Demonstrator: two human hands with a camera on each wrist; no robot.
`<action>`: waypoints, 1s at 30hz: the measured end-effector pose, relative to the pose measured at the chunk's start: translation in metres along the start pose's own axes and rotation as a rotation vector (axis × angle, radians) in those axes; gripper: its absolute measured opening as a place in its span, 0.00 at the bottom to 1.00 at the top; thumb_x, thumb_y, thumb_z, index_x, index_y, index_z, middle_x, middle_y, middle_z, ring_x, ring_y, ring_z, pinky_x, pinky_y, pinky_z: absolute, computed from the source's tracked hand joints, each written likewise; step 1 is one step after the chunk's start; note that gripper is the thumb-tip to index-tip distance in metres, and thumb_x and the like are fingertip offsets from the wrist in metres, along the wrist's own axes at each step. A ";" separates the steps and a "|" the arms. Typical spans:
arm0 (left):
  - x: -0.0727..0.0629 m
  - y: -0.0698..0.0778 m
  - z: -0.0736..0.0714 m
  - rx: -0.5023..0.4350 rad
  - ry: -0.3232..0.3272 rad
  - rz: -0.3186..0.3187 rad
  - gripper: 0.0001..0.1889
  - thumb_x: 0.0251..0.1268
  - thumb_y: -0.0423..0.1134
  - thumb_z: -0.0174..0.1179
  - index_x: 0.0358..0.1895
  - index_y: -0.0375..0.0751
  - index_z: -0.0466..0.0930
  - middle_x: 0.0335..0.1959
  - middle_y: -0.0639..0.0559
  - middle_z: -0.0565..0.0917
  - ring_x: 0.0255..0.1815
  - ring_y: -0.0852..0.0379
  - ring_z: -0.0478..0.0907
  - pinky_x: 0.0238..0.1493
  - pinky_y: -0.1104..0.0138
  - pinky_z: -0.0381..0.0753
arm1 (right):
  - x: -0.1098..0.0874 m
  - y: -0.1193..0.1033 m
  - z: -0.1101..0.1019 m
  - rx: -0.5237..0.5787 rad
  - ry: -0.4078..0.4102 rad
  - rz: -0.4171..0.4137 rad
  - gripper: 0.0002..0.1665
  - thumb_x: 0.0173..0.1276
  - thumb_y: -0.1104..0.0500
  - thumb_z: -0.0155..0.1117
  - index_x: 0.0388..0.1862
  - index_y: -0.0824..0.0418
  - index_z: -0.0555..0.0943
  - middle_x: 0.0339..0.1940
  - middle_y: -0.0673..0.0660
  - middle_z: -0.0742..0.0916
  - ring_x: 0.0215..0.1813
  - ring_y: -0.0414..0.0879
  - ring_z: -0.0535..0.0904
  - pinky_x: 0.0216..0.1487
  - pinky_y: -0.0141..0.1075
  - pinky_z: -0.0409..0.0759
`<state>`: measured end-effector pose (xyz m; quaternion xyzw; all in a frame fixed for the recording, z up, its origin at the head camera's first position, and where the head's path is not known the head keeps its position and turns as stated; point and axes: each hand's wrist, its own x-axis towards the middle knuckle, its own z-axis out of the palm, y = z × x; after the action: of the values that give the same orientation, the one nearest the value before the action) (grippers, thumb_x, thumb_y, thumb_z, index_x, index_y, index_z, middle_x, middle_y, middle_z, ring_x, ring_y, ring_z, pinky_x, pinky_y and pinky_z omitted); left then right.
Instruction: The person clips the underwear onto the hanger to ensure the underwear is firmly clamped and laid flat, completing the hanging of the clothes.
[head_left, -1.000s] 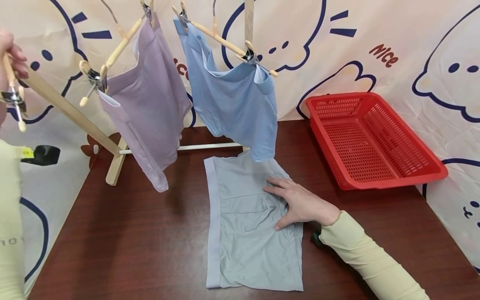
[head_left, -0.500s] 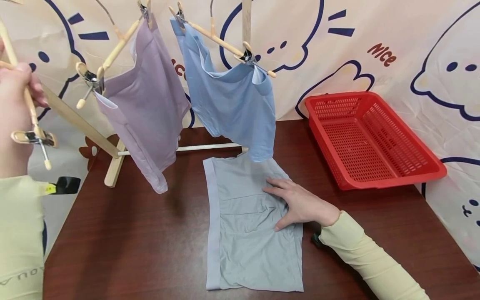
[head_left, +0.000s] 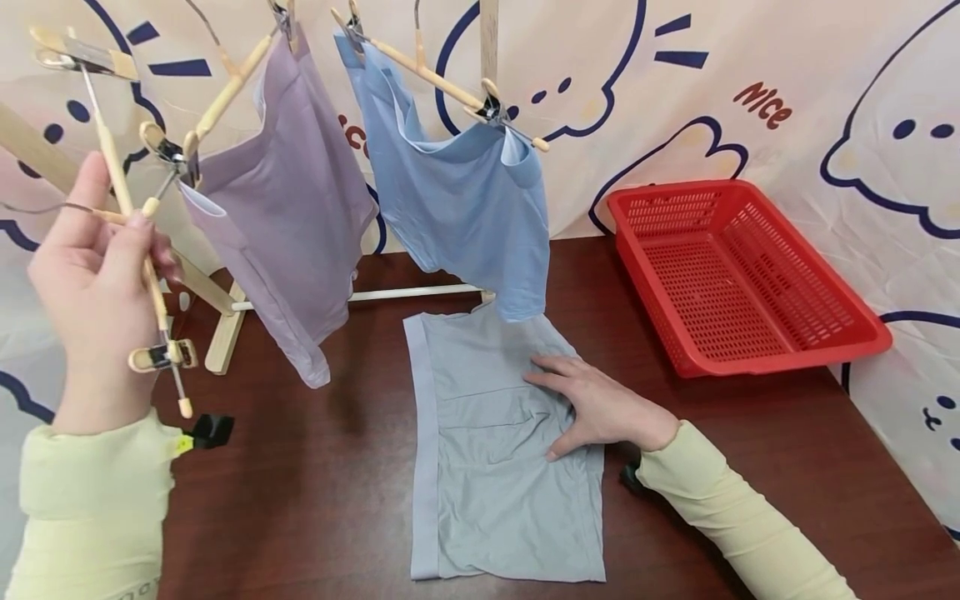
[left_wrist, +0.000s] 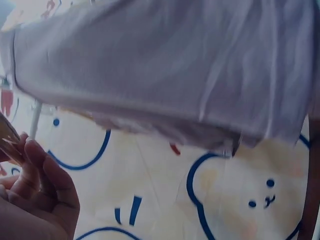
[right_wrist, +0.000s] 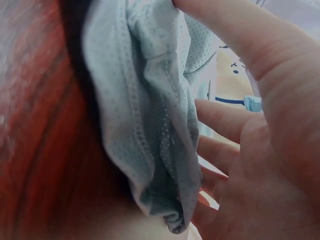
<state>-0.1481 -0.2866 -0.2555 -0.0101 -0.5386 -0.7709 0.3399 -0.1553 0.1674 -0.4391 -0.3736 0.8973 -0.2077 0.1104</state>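
My left hand (head_left: 105, 275) grips a wooden clip hanger (head_left: 112, 158) by its middle, at the left of the head view. Metal clips sit at both ends of its bar, and no garment hangs from it. Grey boxer briefs (head_left: 487, 500) lie flat on the table, waistband toward the left. On their right part rests my right hand (head_left: 600, 408), fingers spread and touching the fabric. The right wrist view shows the leg hem (right_wrist: 145, 125) beside the thumb and fingers. Purple briefs (left_wrist: 165, 65) hang close to my left hand in the left wrist view.
Purple briefs (head_left: 292, 175) and blue briefs (head_left: 465, 200) hang from clip hangers on a wooden rack with a white lower rod (head_left: 412, 292). A red plastic basket (head_left: 787, 367) stands at the back right of the brown table (head_left: 300, 517). A printed cloth covers the wall behind.
My left hand has come in from the left edge toward the right and slightly down, carrying the clip hanger, which has turned. My right hand and the grey boxer briefs have stayed in place.
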 end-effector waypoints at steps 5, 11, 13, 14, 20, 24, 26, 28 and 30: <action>-0.020 -0.004 0.008 -0.046 0.009 0.094 0.25 0.71 0.22 0.55 0.70 0.38 0.75 0.19 0.42 0.72 0.14 0.54 0.70 0.18 0.74 0.73 | 0.000 0.001 0.000 -0.001 0.002 0.003 0.63 0.42 0.38 0.87 0.75 0.59 0.71 0.79 0.61 0.65 0.78 0.59 0.58 0.71 0.56 0.64; -0.041 -0.008 0.016 -0.084 0.014 0.222 0.26 0.67 0.19 0.53 0.69 0.32 0.73 0.17 0.42 0.73 0.12 0.55 0.69 0.19 0.73 0.73 | -0.001 0.002 0.002 0.002 -0.002 0.007 0.63 0.42 0.38 0.87 0.75 0.58 0.71 0.79 0.60 0.65 0.78 0.58 0.58 0.71 0.55 0.64; -0.046 -0.007 0.019 -0.094 0.009 0.254 0.27 0.66 0.19 0.53 0.69 0.30 0.72 0.17 0.41 0.74 0.13 0.55 0.68 0.19 0.73 0.73 | -0.001 0.003 0.002 0.002 -0.001 0.007 0.63 0.43 0.38 0.87 0.76 0.58 0.71 0.79 0.60 0.65 0.78 0.58 0.58 0.71 0.56 0.63; -0.049 -0.006 0.020 -0.091 0.004 0.270 0.27 0.65 0.19 0.53 0.69 0.30 0.71 0.17 0.41 0.74 0.13 0.55 0.68 0.19 0.73 0.73 | -0.001 0.003 0.002 0.002 0.001 0.007 0.63 0.42 0.38 0.87 0.75 0.58 0.71 0.79 0.60 0.65 0.78 0.58 0.58 0.71 0.56 0.63; -0.064 0.004 0.027 -0.133 -0.018 0.345 0.31 0.61 0.19 0.53 0.71 0.24 0.66 0.53 0.31 0.82 0.13 0.54 0.70 0.20 0.74 0.74 | -0.001 0.003 0.001 0.007 -0.001 0.012 0.63 0.42 0.38 0.87 0.76 0.58 0.71 0.79 0.60 0.65 0.78 0.58 0.57 0.71 0.56 0.62; -0.071 0.005 0.030 -0.177 -0.053 0.390 0.32 0.57 0.17 0.55 0.69 0.21 0.68 0.48 0.29 0.84 0.13 0.54 0.71 0.21 0.74 0.75 | -0.001 0.002 0.001 0.008 -0.004 0.012 0.63 0.42 0.38 0.87 0.76 0.58 0.71 0.80 0.60 0.64 0.78 0.58 0.57 0.71 0.56 0.63; -0.075 0.003 0.033 -0.216 -0.069 0.400 0.32 0.54 0.16 0.57 0.67 0.21 0.69 0.33 0.29 0.84 0.12 0.53 0.72 0.21 0.73 0.75 | -0.001 0.002 0.001 0.009 -0.004 0.013 0.63 0.42 0.38 0.87 0.76 0.58 0.71 0.80 0.60 0.64 0.78 0.58 0.57 0.71 0.56 0.63; -0.077 0.000 0.035 -0.240 -0.105 0.414 0.31 0.54 0.15 0.58 0.66 0.21 0.71 0.22 0.31 0.81 0.13 0.53 0.73 0.23 0.73 0.76 | -0.001 0.002 0.000 0.010 -0.004 0.014 0.63 0.42 0.38 0.87 0.75 0.58 0.71 0.80 0.60 0.64 0.78 0.58 0.57 0.71 0.56 0.63; -0.081 -0.003 0.037 -0.257 -0.134 0.421 0.30 0.53 0.15 0.58 0.65 0.21 0.72 0.23 0.30 0.81 0.14 0.52 0.73 0.23 0.73 0.76 | -0.001 0.002 0.001 0.012 -0.004 0.013 0.63 0.42 0.38 0.87 0.75 0.58 0.71 0.80 0.60 0.64 0.78 0.58 0.57 0.71 0.56 0.63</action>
<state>-0.1002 -0.2137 -0.2730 -0.2162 -0.4437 -0.7427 0.4525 -0.1558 0.1688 -0.4404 -0.3673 0.8983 -0.2116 0.1157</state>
